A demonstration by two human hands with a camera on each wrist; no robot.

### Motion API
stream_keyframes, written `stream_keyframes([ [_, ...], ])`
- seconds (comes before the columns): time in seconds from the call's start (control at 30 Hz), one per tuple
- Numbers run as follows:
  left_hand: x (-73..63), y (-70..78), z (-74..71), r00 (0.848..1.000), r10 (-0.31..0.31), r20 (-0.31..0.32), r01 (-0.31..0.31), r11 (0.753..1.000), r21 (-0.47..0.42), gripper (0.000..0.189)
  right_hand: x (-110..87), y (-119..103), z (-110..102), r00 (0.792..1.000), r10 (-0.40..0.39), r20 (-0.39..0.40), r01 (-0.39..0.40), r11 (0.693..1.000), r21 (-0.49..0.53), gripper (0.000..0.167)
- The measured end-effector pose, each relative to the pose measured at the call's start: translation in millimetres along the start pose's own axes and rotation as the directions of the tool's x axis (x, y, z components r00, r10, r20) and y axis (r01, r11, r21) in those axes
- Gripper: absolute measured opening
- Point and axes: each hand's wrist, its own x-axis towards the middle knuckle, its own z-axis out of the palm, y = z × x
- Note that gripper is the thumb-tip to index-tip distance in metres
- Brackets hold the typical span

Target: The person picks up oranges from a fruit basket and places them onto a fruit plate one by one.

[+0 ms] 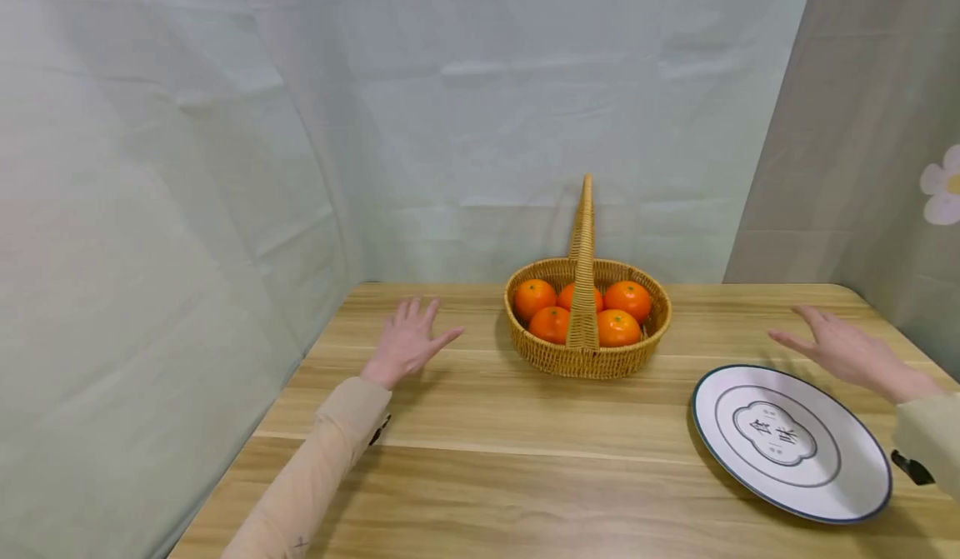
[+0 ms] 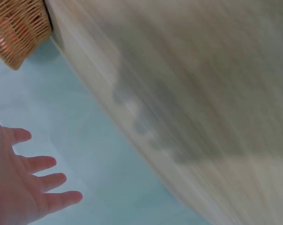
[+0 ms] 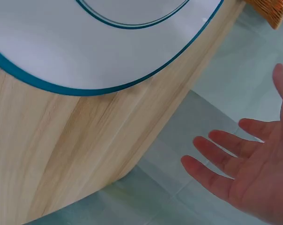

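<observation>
A woven basket (image 1: 585, 365) with a tall arched handle stands toward the back of the table, several oranges (image 1: 618, 328) inside it. To its left my left hand (image 1: 407, 344) is held above the wood with fingers spread, touching nothing. In the left wrist view the same hand (image 2: 24, 183) shows its palm, apart from the basket's edge at the top left. My right hand (image 1: 855, 352) hovers beyond the far right rim of a white plate (image 1: 817, 480), fingers extended and holding nothing. In the right wrist view the right hand (image 3: 254, 164) appears away from the plate.
The plate has a dark blue rim and printed characters in its middle. Pale cloth (image 1: 480, 126) hangs behind and to the left of the wooden table (image 1: 487, 492). A darker cloth (image 1: 825, 167) with a flower print hangs at the right.
</observation>
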Motion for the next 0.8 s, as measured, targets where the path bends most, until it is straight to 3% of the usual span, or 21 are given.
stream_keyframes([
  [0.43, 11.7, 23.5, 4.5, 0.998, 0.056, 0.020, -0.056, 0.998, -0.029, 0.080, -3.4, 2.6, 4.8, 0.998, -0.004, 0.056, 0.000, 0.998, 0.058, 0.073],
  [0.8, 26.2, 52.1, 9.0, 0.992, 0.123, 0.001, -0.123, 0.990, -0.072, 0.063, -9.5, 6.2, 7.6, 0.997, 0.020, 0.073, -0.024, 0.998, 0.051, 0.065],
])
